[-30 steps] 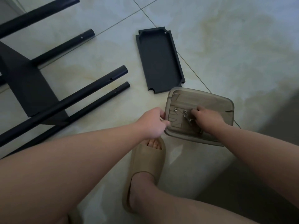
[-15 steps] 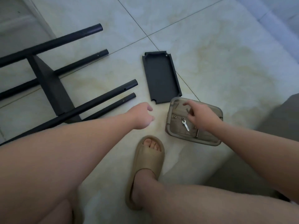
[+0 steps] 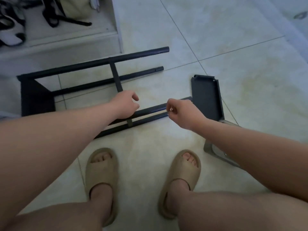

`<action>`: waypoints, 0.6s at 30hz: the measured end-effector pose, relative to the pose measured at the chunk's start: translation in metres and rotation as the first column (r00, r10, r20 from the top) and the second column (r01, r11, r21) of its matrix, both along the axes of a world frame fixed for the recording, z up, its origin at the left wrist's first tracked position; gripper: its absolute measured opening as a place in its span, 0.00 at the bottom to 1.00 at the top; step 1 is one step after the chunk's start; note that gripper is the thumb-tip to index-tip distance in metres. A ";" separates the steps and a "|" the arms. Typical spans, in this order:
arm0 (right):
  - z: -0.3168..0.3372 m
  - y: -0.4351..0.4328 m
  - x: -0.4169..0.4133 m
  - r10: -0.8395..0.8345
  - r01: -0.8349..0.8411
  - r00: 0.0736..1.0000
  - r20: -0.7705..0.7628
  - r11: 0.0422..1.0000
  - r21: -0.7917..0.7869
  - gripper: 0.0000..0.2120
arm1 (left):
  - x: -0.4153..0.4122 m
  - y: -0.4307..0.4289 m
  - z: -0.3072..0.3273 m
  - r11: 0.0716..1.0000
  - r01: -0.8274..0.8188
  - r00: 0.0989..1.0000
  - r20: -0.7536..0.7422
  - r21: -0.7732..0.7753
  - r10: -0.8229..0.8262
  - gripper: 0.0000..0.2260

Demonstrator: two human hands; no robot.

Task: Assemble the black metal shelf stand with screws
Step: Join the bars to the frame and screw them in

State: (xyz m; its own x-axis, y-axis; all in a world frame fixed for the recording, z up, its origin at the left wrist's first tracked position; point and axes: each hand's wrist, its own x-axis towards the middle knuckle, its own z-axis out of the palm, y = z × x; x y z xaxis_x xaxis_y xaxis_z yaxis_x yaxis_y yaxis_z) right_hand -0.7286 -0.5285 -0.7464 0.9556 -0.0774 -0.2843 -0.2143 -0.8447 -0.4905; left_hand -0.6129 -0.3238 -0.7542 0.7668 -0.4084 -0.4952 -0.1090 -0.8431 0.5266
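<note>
Head view: I judge mid-build, frame (image 3: 93, 64) partly joined, tray (image 3: 205, 95) loose, right hand (image 3: 181, 112) pinching screw (image 3: 171, 110), left hand (image 3: 125, 104) loosely curled, empty.

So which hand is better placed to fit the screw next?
Probably the right hand: its fingers pinch the screw beside the frame. The left hand is over it, holding no screw.

The stand frame (image 3: 100, 62) at 10 o'clock and shelf panel (image 3: 205, 95) at 2 o'clock: black metal, matt, smooth. The screw (image 3: 171, 109) near centre: bright metal. The floor tiles (image 3: 250, 64) glossy; slippers (image 3: 101, 169) at 6 o'clock matt, foam-like; tray (image 3: 210, 150) at 4 o'clock smoky translucent plastic.
</note>
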 end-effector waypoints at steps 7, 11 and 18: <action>-0.035 0.057 0.035 -0.049 0.058 0.998 -0.046 0.973 0.221 0.07 | 0.026 0.056 -0.040 0.978 -0.209 0.977 -0.038 0.021 0.209 0.07; -0.055 0.072 0.038 -0.093 0.104 0.995 -0.048 0.934 0.342 0.07 | 0.031 0.059 -0.070 0.960 -0.276 0.947 -0.182 -0.040 0.264 0.12; -0.078 0.080 0.025 -0.200 0.154 0.980 0.015 0.802 0.578 0.10 | 0.038 0.064 -0.087 0.923 -0.324 0.884 -0.413 -0.206 0.218 0.17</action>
State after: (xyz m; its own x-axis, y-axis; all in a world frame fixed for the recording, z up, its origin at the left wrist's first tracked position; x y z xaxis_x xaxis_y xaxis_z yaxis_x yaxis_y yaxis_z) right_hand -0.7034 -0.4489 -0.8247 0.9606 -0.0926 -0.2620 -0.2776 -0.3577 -0.8916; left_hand -0.5745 -0.2600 -0.8412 0.6438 -0.3661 -0.6719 0.3537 -0.6362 0.6856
